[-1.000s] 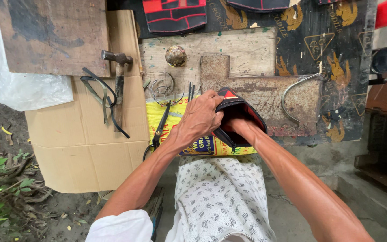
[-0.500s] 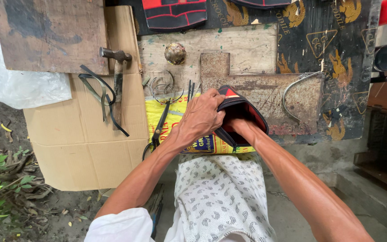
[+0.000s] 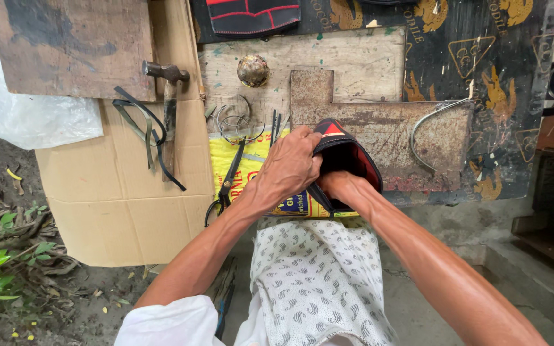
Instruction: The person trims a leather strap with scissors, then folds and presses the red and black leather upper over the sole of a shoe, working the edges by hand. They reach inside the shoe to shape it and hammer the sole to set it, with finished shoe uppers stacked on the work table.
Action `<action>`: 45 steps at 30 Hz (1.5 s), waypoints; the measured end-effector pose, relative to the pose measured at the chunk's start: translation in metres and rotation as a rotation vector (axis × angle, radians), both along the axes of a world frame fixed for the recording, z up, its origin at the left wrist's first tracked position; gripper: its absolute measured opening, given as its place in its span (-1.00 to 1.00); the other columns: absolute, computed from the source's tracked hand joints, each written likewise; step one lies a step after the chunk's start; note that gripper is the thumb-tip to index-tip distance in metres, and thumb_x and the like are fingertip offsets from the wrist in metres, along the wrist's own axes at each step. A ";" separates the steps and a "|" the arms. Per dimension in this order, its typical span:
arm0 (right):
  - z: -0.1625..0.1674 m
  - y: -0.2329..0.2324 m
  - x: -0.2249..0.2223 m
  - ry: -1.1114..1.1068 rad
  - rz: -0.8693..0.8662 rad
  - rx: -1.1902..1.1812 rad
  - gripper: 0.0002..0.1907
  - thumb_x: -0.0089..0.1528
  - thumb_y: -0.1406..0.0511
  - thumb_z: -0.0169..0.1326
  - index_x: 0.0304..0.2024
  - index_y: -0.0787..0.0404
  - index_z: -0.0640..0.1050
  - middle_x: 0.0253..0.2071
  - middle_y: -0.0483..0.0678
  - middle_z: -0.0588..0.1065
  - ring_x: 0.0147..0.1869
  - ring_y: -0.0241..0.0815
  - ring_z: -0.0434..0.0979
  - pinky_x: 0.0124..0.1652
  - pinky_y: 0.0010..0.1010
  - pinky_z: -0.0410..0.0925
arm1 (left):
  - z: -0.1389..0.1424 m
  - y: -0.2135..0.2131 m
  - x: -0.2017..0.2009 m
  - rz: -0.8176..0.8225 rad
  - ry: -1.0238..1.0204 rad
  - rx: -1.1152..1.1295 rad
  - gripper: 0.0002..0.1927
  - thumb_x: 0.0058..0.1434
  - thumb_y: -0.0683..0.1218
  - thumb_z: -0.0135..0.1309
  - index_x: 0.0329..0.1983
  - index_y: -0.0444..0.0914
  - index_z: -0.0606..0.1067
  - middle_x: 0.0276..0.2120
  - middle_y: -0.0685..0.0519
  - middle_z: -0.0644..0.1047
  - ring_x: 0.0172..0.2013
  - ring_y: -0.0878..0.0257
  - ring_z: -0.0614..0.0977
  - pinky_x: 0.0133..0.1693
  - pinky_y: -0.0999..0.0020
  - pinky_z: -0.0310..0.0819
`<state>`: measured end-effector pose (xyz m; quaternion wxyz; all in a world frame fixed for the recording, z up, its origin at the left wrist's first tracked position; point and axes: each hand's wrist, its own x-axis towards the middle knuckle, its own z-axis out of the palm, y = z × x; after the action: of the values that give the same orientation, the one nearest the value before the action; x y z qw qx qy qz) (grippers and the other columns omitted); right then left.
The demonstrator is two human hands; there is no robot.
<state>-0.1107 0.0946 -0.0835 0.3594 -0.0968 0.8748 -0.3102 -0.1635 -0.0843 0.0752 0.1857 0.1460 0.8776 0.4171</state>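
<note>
My left hand (image 3: 290,168) grips the near edge of a black and red pouch-like cover (image 3: 347,154), fingers curled over its rim. My right hand (image 3: 336,186) reaches into the opening, so its fingers are hidden inside. The cover rests over a yellow printed bag (image 3: 251,163) and the edge of a rusty metal plate (image 3: 386,128). Black scissors (image 3: 226,186) lie just left of my left hand.
A hammer (image 3: 168,109) and black straps (image 3: 145,134) lie on flattened cardboard (image 3: 117,205) at left. Wire rings (image 3: 235,118), a round knob (image 3: 252,69), a curved metal rod (image 3: 428,134), a wooden board (image 3: 72,45) and another black-red cover (image 3: 251,16) sit beyond. Patterned cloth (image 3: 315,282) covers my lap.
Both hands stay on the cover; the left hand has shifted slightly along its rim. The view has crept a little closer.
</note>
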 end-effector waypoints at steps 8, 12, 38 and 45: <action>-0.005 0.003 0.002 -0.011 -0.043 0.004 -0.48 0.24 0.33 0.07 0.26 0.23 0.35 0.26 0.11 0.40 0.36 -0.02 0.35 0.29 -0.26 0.22 | 0.000 0.001 -0.001 0.011 -0.025 0.012 -0.61 0.13 -0.16 0.06 0.02 -0.40 0.55 -0.07 -0.25 0.54 -0.15 -0.23 0.61 -0.07 -0.02 0.50; -0.006 0.004 0.000 -0.027 -0.063 -0.004 -0.47 0.23 0.34 0.08 0.26 0.23 0.35 0.27 0.11 0.39 0.38 -0.02 0.34 0.30 -0.26 0.22 | 0.000 0.002 -0.002 0.022 -0.009 0.023 -0.61 0.12 -0.16 0.07 0.02 -0.40 0.54 -0.05 -0.24 0.54 -0.15 -0.22 0.61 -0.07 -0.01 0.51; 0.016 0.002 -0.010 0.095 -0.089 -0.036 -0.63 0.32 0.29 0.00 0.17 0.24 0.39 0.15 0.15 0.43 0.26 -0.03 0.39 0.24 -0.23 0.24 | 0.009 0.006 -0.010 -0.063 -0.042 -0.075 -0.71 0.11 -0.14 0.00 -0.18 -0.39 0.58 -0.19 -0.31 0.52 -0.19 -0.29 0.58 -0.09 -0.11 0.46; 0.021 -0.004 -0.017 0.121 -0.147 -0.049 -0.67 0.33 0.30 -0.04 0.14 0.24 0.40 0.11 0.14 0.46 0.20 -0.03 0.44 0.19 -0.24 0.30 | 0.012 0.005 -0.010 -0.013 -0.015 -0.011 -0.68 0.07 -0.15 -0.01 -0.16 -0.40 0.57 -0.21 -0.30 0.53 -0.23 -0.30 0.56 -0.15 -0.13 0.43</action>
<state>-0.1274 0.0904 -0.0623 0.2800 -0.0596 0.8918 -0.3504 -0.1732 -0.0792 0.0869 0.1961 0.1477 0.8775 0.4120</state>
